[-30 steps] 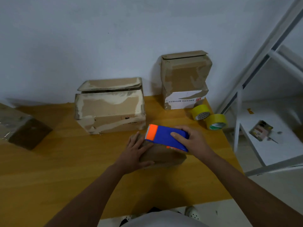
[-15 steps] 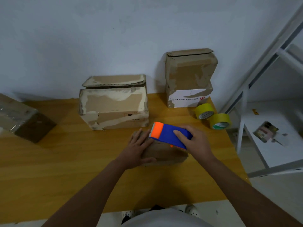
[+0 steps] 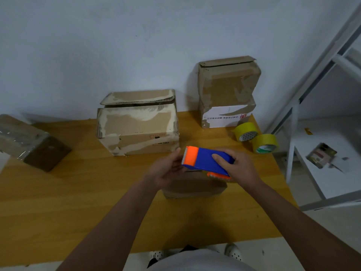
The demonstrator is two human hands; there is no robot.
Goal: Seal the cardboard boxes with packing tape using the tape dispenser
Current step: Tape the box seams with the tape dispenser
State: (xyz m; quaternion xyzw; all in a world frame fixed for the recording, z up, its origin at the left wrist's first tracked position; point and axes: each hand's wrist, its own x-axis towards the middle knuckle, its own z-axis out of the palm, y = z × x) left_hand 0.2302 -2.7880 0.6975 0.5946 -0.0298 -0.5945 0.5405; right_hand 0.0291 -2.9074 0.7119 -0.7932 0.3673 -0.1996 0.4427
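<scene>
Right hand (image 3: 239, 169) grips blue-and-orange plastic tape dispenser (image 3: 205, 161), long axis left-right, toothed orange end toward left hand (image 3: 168, 171), whose relaxed fingers touch it. Both hover above small flat brown cardboard box (image 3: 195, 187).

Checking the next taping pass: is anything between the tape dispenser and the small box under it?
Nothing visible. The right hand holds the tape dispenser just above the small box; the left hand sits at its orange end, off to the side.

A makeshift packing room: worn cardboard boxes (image 3: 137, 122) and yellow tape rolls (image 3: 256, 138) are sitting on a wooden table (image 3: 58, 192).
</scene>
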